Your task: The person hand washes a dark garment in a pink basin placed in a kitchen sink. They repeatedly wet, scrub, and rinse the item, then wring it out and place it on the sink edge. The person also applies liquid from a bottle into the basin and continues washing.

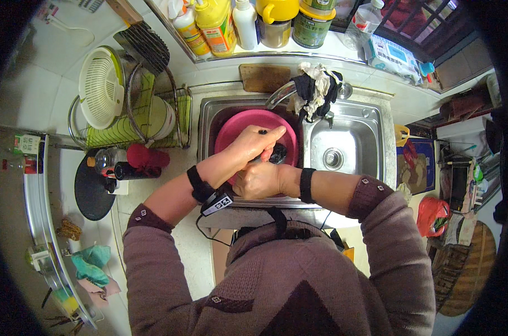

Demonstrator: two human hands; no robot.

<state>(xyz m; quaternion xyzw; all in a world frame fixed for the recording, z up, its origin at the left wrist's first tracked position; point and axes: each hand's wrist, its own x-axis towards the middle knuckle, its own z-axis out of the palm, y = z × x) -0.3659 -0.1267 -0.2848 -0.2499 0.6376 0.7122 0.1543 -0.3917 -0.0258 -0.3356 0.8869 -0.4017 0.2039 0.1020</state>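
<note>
Over a pink plastic basin (pixel 227 130) in the left sink bowl, my two hands are pressed close together. My left hand (pixel 254 143) is curled, with a small black bit showing at its top. Just below it, my right hand (pixel 258 180) is closed in a fist. A dark wet item, perhaps cloth, shows between them, mostly hidden by the fingers. More black wet material (pixel 278 153) lies in the basin, right of my left hand. Both wrists wear black straps; a small device hangs at the left one.
Black and white cloths (pixel 317 90) drape over the faucet (pixel 281 94). The right sink bowl (pixel 346 147) has a drain. A wooden board (pixel 264 78) leans behind. Left stand a wire dish rack (pixel 111 134) with a colander (pixel 100 88), and bottles (pixel 147 156). More bottles line the ledge (pixel 245 25).
</note>
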